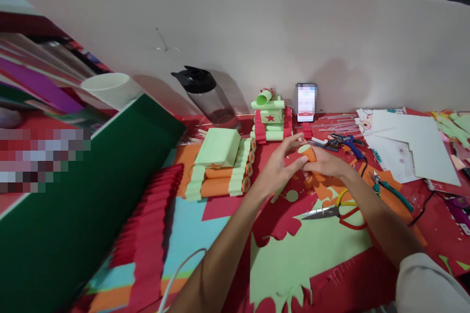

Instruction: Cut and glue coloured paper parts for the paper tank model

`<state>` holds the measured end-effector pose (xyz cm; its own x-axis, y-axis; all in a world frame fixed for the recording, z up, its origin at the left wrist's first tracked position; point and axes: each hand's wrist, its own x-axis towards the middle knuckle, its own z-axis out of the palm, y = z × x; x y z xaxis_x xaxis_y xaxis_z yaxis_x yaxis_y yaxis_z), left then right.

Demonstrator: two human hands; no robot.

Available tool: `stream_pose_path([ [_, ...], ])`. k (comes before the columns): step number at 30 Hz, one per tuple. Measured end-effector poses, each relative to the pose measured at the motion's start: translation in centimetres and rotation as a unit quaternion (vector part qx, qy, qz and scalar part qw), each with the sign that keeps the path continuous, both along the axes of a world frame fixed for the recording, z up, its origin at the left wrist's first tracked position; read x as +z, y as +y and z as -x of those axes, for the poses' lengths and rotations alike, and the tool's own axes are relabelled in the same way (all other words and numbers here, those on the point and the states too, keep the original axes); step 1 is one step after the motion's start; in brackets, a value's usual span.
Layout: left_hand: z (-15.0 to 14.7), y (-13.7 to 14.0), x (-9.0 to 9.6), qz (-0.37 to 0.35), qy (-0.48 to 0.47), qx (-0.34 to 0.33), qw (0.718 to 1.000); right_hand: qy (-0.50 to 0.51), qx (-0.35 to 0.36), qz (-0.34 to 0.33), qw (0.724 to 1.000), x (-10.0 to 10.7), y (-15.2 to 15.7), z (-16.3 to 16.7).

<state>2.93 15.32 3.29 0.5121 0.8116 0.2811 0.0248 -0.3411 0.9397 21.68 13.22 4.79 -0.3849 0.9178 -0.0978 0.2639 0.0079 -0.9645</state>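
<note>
Fingers of your right hand [327, 162] curl round the orange roll [311, 155], its long axis slanting, pale-green end [304, 148] up; your left hand [279, 170] meets it from the left, thumb touching, index apart; whether it pinches, I cannot tell.

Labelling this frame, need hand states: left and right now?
Left hand: thumb against the orange roll, fingers extended; whether it grips can't be told.
Right hand: closed, holding the orange roll.

Roll [308, 153] between left hand [279, 168] and right hand [327, 162]; scissors [329, 212] nearer, on cut sheet [293, 254]. Behind hands: stacked model [271, 116], phone [306, 102] to its right. Left: second model [219, 149], bottle [211, 98] behind it. Right: pliers [396, 195], card pieces [428, 149] beyond.
</note>
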Motion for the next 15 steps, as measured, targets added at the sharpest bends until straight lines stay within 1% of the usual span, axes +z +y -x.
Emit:
stream_pose_path([
  [3, 0.0, 0.3, 0.0, 0.017, -0.013, 0.002, 1.000, 0.041, 0.025, 0.082, 0.995, -0.4, 0.1, 0.2],
  [6, 0.1, 0.4, -0.1, 0.038, -0.017, 0.013, 0.999, 0.047, 0.016, 0.099, 0.994, -0.8, 0.2, 0.1],
  [9, 0.2, 0.8, -0.5, 0.065, -0.031, 0.050, 0.996, 0.045, 0.003, 0.071, 0.996, -1.0, 0.2, -0.3],
  [13, 0.4, 1.7, -1.7, 0.086, -0.063, 0.117, 0.987, -0.002, -0.039, -0.010, 0.999, -1.1, 0.5, -1.1],
  [15, 0.5, 2.1, -2.2, 0.091, -0.070, 0.134, 0.984, -0.025, -0.059, -0.048, 0.997, -0.9, 0.5, -1.4],
])
